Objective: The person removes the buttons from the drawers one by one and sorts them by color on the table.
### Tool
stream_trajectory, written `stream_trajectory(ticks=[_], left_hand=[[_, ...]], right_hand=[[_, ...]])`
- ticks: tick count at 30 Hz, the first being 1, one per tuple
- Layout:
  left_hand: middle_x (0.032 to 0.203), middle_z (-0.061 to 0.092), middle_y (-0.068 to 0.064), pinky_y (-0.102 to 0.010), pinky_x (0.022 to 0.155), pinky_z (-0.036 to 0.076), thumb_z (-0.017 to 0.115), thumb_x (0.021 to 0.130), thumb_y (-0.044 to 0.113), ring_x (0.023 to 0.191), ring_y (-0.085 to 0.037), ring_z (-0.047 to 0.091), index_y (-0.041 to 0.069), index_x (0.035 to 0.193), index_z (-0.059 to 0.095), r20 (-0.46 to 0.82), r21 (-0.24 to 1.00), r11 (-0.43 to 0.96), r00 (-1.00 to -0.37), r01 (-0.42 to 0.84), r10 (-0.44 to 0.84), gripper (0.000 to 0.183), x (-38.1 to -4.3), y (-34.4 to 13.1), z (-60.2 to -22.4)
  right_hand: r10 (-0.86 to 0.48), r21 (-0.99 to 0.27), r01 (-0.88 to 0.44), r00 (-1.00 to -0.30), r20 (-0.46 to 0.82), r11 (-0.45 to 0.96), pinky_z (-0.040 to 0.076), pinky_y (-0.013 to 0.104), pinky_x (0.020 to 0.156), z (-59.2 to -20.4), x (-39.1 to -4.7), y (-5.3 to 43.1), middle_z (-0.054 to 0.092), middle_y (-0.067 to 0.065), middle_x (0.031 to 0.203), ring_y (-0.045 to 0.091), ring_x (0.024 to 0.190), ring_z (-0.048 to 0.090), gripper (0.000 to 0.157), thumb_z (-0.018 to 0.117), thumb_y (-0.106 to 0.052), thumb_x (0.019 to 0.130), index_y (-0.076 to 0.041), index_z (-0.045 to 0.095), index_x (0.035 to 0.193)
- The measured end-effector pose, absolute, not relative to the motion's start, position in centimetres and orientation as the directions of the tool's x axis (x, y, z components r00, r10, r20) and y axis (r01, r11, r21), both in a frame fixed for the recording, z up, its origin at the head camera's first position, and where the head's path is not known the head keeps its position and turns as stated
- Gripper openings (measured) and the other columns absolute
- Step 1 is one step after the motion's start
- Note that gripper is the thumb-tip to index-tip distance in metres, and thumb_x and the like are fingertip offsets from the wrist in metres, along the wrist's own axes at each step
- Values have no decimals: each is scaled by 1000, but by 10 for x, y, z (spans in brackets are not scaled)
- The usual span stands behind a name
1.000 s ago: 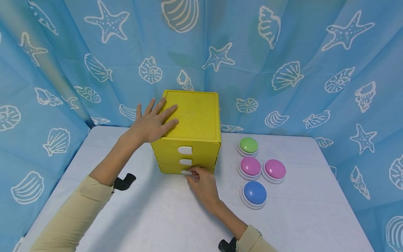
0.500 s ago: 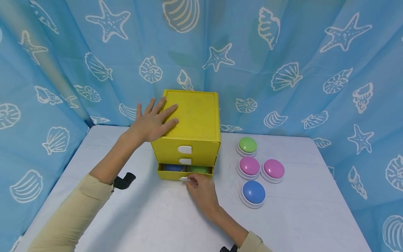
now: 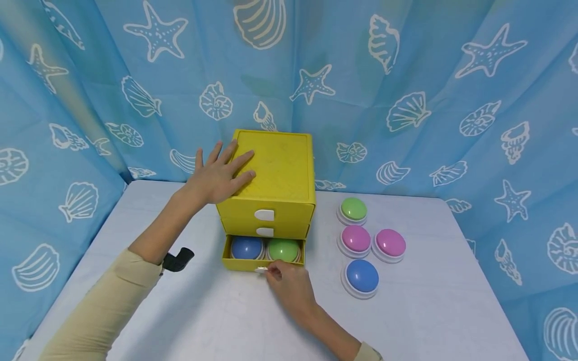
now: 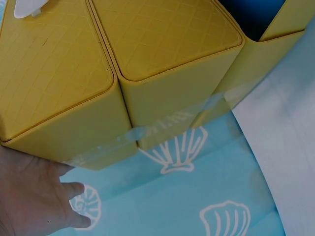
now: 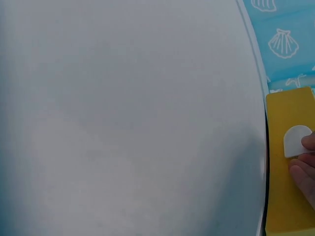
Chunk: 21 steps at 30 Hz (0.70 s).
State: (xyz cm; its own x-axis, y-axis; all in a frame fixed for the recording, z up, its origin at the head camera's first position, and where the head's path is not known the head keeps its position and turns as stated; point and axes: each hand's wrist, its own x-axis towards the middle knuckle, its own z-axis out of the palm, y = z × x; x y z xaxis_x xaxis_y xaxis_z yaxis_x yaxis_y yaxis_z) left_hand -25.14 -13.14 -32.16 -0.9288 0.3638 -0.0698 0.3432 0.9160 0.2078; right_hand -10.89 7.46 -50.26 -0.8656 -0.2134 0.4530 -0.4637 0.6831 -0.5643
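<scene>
- Head view: see the yellow three-drawer cabinet (image 3: 282, 170) standing at the back of the white tabletop (image 3: 420, 301), with the bottom drawer (image 3: 235, 265) out in front and the upper two drawers (image 3: 291, 215) closed.
- Find the left grip (image 3: 214, 180) laid over the cabinet's top left edge, fingers spread wide, holding nothing. Probably meant as a brace: press down and slightly back, to counter any sliding.
- Find the right grip (image 3: 291, 286) in front of the cabinet, narrow, pinching the white handle (image 3: 261, 269) of the bottom drawer. Best to pull straight and level, without lifting.
- Inside that drawer, note an inner blue dome button (image 3: 247, 247) beside an inner green dome button (image 3: 283, 249). Draw smoothly, so as not to jolt either.
- To the right of the cabinet, note an outer green dome button (image 3: 354, 208), two pink dome buttons (image 3: 355, 238) and an outer blue dome button (image 3: 363, 275), all apart from the open drawer.
- Left wrist view: see part of the left grip against the cabinet's edge. Cannot tell how firmly pressed.
- Right wrist view: see fingertips (image 5: 309, 141) on the white handle. Pull evenly, to avoid skewing the drawer against the cabinet.
</scene>
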Motion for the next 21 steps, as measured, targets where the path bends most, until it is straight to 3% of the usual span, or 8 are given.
stream_trajectory(ticks=[15, 21], left_hand=[[167, -2, -14, -68, 109, -13, 26, 104, 60, 149, -41, -8, 26, 162, 18, -62, 224, 909, -925, 352, 374, 67, -253, -133, -322], [167, -2, -14, -69, 109, -13, 26, 105, 59, 149, -42, -8, 25, 162, 18, -63, 226, 908, -925, 353, 375, 67, -253, -133, -323]], right_hand=[[-278, -474, -518, -828, 487, 713, 53, 17, 60, -503, -72, 75, 73, -2, 75, 6, 68, 69, 12, 86, -9, 75, -9, 74, 80], [-296, -462, -499, -846, 443, 734, 53, 18, 61, -500, -58, 75, 74, -4, 79, 5, 70, 68, 14, 86, -10, 76, -10, 75, 83]])
